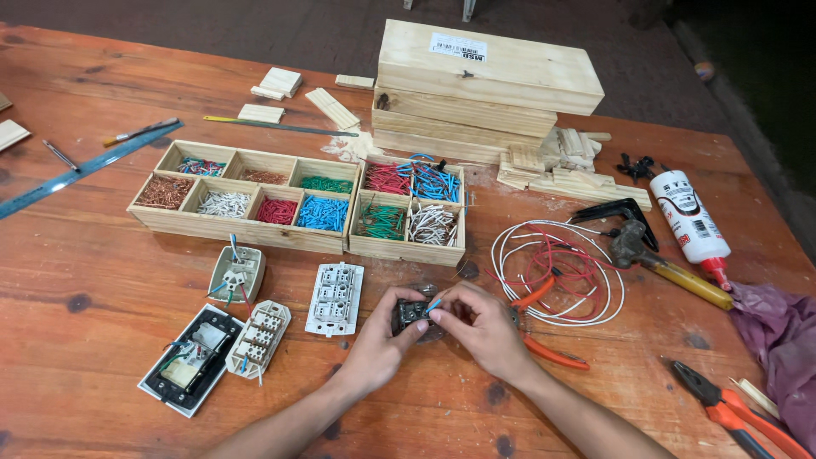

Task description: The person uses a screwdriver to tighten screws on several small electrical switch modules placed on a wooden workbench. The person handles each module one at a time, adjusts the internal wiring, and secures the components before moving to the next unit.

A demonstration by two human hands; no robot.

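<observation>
Glossy wooden table [102,280], plastic-coated wires [557,268]

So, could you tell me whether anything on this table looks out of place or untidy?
Mostly orderly, but the glue bottle lies on its side by the table's right edge, and a loose tangle of red and white wire sprawls beside the right hand.

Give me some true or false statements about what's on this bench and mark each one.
1. Both hands hold a small dark switch block. True.
2. The glue bottle stands upright. False: it lies on its side.
3. The wooden trays hold sorted coloured wire pieces. True.
4. The coil of wire is all green. False: it is red and white.
5. The right hand pinches a blue wire. True.
</observation>
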